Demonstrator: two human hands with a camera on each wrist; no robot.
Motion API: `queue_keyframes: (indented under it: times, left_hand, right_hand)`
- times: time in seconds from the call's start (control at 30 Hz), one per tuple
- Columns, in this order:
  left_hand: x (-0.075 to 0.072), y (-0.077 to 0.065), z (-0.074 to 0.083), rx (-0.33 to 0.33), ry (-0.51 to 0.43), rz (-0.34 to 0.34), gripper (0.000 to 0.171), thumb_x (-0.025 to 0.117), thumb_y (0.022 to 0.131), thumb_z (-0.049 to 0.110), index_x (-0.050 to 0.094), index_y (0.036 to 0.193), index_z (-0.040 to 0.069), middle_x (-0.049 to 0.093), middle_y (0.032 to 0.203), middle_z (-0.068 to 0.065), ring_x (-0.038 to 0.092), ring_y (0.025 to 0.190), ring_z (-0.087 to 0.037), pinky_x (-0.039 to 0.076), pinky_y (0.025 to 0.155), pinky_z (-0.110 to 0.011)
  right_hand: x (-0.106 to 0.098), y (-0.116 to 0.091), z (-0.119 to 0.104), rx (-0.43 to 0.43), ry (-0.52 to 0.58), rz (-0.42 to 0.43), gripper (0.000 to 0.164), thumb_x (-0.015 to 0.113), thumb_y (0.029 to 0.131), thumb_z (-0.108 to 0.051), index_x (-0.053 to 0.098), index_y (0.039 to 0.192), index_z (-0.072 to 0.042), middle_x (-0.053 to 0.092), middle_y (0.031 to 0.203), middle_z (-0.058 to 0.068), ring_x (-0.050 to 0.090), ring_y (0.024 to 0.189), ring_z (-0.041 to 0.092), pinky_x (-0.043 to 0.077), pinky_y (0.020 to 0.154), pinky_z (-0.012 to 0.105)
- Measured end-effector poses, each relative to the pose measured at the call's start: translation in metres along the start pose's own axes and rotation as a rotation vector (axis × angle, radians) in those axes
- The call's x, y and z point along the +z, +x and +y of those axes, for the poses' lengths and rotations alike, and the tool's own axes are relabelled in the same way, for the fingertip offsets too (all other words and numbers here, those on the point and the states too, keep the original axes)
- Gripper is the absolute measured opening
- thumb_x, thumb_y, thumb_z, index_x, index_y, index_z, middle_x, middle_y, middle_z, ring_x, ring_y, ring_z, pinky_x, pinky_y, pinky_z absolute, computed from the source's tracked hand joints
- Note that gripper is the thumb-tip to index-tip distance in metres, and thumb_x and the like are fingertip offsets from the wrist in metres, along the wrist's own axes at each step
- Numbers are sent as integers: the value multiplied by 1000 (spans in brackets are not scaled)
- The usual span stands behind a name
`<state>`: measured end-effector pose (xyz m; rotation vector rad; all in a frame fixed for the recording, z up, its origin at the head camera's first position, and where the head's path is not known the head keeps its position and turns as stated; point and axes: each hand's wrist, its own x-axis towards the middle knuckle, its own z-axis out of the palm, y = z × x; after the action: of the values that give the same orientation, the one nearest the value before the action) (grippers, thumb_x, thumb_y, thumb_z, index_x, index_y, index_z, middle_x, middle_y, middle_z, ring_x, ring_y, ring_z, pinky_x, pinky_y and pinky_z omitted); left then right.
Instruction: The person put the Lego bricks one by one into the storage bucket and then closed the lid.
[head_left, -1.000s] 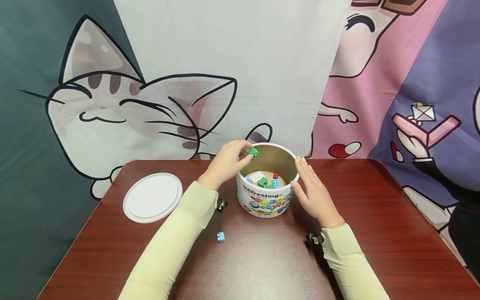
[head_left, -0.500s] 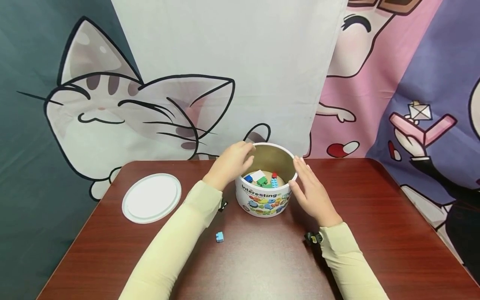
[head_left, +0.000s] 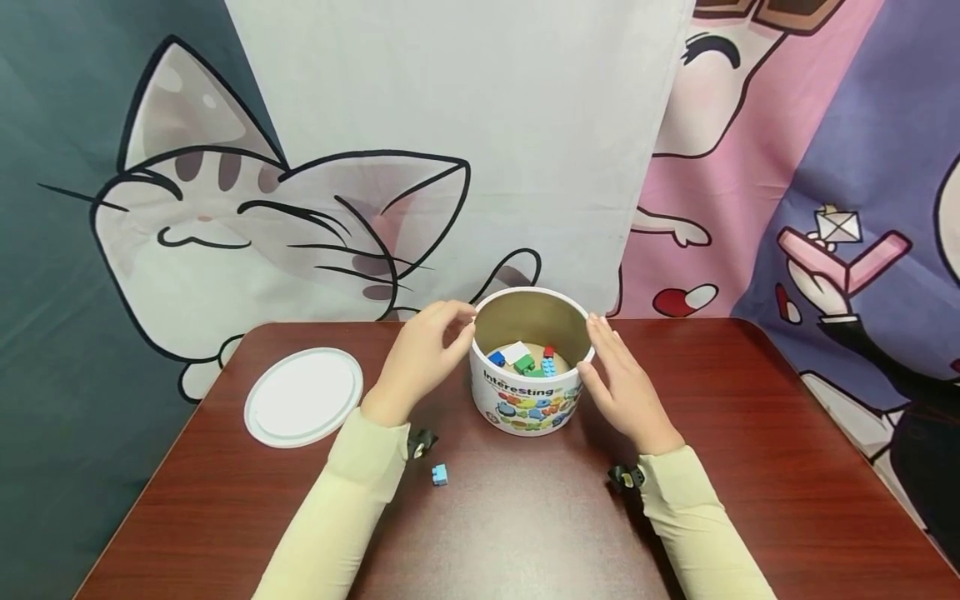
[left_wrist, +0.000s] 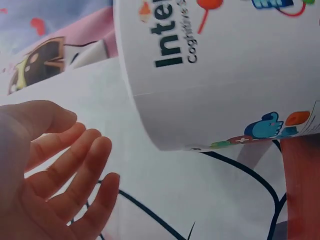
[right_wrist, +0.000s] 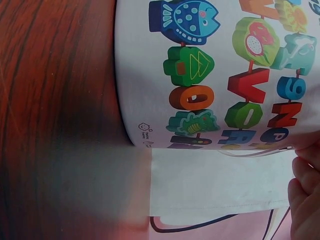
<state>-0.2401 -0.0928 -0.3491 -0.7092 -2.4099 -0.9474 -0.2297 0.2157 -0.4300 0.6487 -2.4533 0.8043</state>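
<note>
A round white tub (head_left: 528, 400) printed with "Interesting" stands upright on the table. Several toy bricks lie on its floor, among them a green brick (head_left: 524, 363), a white one (head_left: 514, 352) and a light blue one (head_left: 549, 367). Just left of the rim is my left hand (head_left: 423, 354), fingers loosely bent; the left wrist view shows nothing between its thumb and fingers (left_wrist: 75, 165). My right hand (head_left: 626, 383) rests against the right side of the rim with nearly straight fingers. A single small light blue brick (head_left: 440, 475) lies on the table in front of the tub.
To the left, a round white lid (head_left: 303, 397) lies flat on the dark red wooden table (head_left: 750, 433). Behind the table's far edge hangs a cloth backdrop (head_left: 480, 100) with cartoon animals.
My left hand has let go of a green brick inside the tub and drawn back left, out over the rim. The right hand has stayed at the rim.
</note>
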Motion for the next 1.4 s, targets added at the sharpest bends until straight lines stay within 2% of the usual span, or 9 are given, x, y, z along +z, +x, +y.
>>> queue_keyframes:
  times: [0.1, 0.2, 0.37, 0.57, 0.8, 0.9, 0.97, 1.2, 1.4]
  left_hand:
    - [-4, -12, -2, -28, -67, -7, 17, 66, 95, 10, 72, 110, 6, 71, 99, -4, 64, 88, -18, 53, 80, -37]
    - [-7, -22, -5, -62, -116, -51, 16, 67, 95, 10, 72, 109, 6, 71, 99, -3, 63, 87, -16, 53, 80, -36]
    - [-10, -41, -11, -87, -108, -156, 15, 67, 94, 9, 71, 108, 7, 70, 99, -1, 63, 87, -14, 55, 81, -37]
    - [-12, -63, -23, -103, -67, -315, 13, 69, 93, 12, 71, 106, 11, 68, 97, 4, 64, 87, -10, 56, 82, -37]
    - [-8, -84, -41, -64, -42, -554, 11, 72, 91, 10, 70, 102, 7, 65, 89, 6, 63, 83, -11, 55, 78, -30]
    - [-6, -90, -44, -59, -32, -633, 10, 74, 90, 12, 69, 99, 8, 65, 88, 7, 64, 83, -12, 55, 78, -29]
    - [-3, -93, -46, -51, -35, -664, 10, 76, 89, 13, 69, 96, 9, 65, 87, 6, 64, 82, -12, 55, 77, -28]
    - [2, -102, -47, -91, -51, -755, 20, 84, 80, 19, 68, 90, 13, 62, 85, 6, 59, 81, -10, 52, 76, -26]
    - [4, -104, -47, -87, -33, -779, 22, 88, 78, 17, 67, 86, 16, 60, 83, 7, 57, 78, -8, 51, 72, -24]
  right_hand:
    - [0, 0, 0, -1, -1, 1, 66, 59, 102, -31, 35, 156, -2, 33, 162, 15, 28, 150, 36, 12, 124, 31]
    - [0, 0, 1, -2, 0, 3, 66, 59, 101, -31, 35, 156, -2, 33, 162, 15, 28, 150, 35, 12, 124, 30]
    - [0, 0, 1, -4, 1, 4, 66, 59, 102, -31, 36, 155, -1, 34, 162, 15, 28, 150, 35, 13, 124, 32]
    - [1, -1, 1, -4, 7, 12, 65, 59, 102, -32, 37, 154, 0, 34, 162, 14, 28, 151, 33, 14, 124, 32]
    - [2, -1, 1, -17, 9, 17, 64, 57, 103, -33, 38, 153, 3, 35, 161, 15, 29, 150, 35, 14, 124, 33]
    - [2, -1, 1, -19, 9, 18, 64, 57, 103, -33, 38, 154, 2, 35, 161, 15, 28, 150, 34, 15, 124, 34]
    - [2, -1, 2, -15, 9, 16, 64, 57, 103, -33, 37, 154, 0, 34, 161, 14, 27, 151, 33, 14, 124, 33]
    - [2, -1, 1, -3, 15, 6, 65, 59, 102, -31, 36, 156, -2, 34, 162, 14, 28, 150, 34, 13, 124, 30]
    - [2, 0, 1, -23, 14, 24, 64, 58, 102, -31, 37, 155, 0, 35, 161, 15, 30, 149, 37, 14, 124, 32]
